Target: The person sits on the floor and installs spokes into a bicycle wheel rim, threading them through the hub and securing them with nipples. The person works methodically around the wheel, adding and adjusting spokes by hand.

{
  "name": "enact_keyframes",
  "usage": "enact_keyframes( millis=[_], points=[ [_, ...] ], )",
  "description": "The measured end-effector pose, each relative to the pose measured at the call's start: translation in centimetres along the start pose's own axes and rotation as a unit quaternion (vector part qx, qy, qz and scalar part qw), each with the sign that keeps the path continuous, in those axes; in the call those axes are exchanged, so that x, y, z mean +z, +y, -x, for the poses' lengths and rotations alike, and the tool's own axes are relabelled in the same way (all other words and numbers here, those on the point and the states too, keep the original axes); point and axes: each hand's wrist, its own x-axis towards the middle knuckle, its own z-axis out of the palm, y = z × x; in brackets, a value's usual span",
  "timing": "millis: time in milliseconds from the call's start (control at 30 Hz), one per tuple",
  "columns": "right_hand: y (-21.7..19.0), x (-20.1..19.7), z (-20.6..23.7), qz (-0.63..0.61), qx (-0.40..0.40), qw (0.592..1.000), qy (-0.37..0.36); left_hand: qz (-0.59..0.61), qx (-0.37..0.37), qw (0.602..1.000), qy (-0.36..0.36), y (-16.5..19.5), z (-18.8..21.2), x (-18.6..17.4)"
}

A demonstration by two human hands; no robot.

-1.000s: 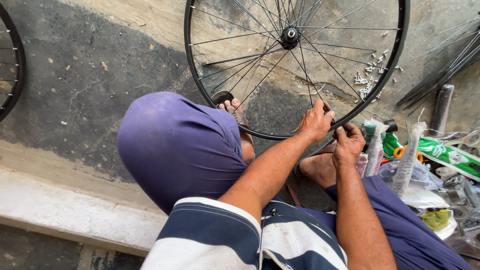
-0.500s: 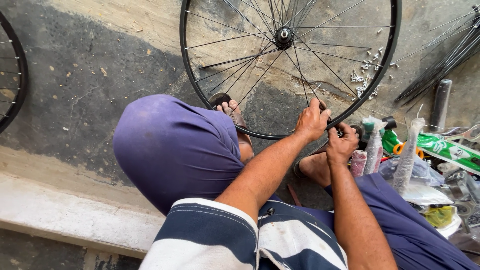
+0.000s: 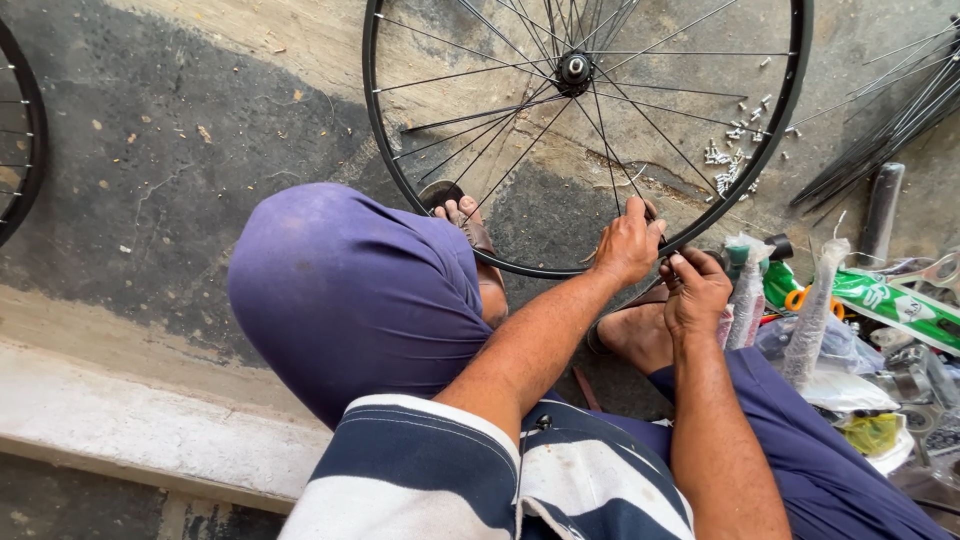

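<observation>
A: Where is the wheel (image 3: 585,135), and why does it stand like that?

B: Upright on the concrete floor (image 3: 150,180), just ahead of the seated person. A sandalled foot (image 3: 462,215) pokes in under the rim on the near left side, probably to steady it. That brings the near part of the rim right up to the hands.

A: What does the left hand (image 3: 628,243) do?

B: It sits on the rim's near edge, fingers curled shut over the rim and a spoke (image 3: 610,150), likely holding that spoke steady.

A: And the right hand (image 3: 695,290)?

B: Just beside the left, touching the rim from outside. Its fingers are pinched shut on something small and dark; I cannot tell what.

A: Why the bits scattered behind the wheel?

B: Small metal nipples (image 3: 735,155) lie loose on the floor inside the rim's circle, within reach. Loose spokes (image 3: 880,130) lie in a bundle to the right, and plastic bags (image 3: 815,310) stand by the right knee, all kept near the working side.
</observation>
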Motion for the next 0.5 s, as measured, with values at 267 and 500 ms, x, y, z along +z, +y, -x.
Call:
enact_keyframes(
  millis=[267, 500],
  points=[
    [1.5, -0.9, -0.9, 0.058, -0.044, 0.995, -0.066, -0.014, 0.008, 1.000, 0.009, 0.0, 0.0, -0.1],
    [1.4, -0.5, -0.7, 0.061, -0.046, 0.996, -0.053, -0.013, 0.013, 1.000, 0.014, 0.0, 0.0, -0.1]
  ],
)
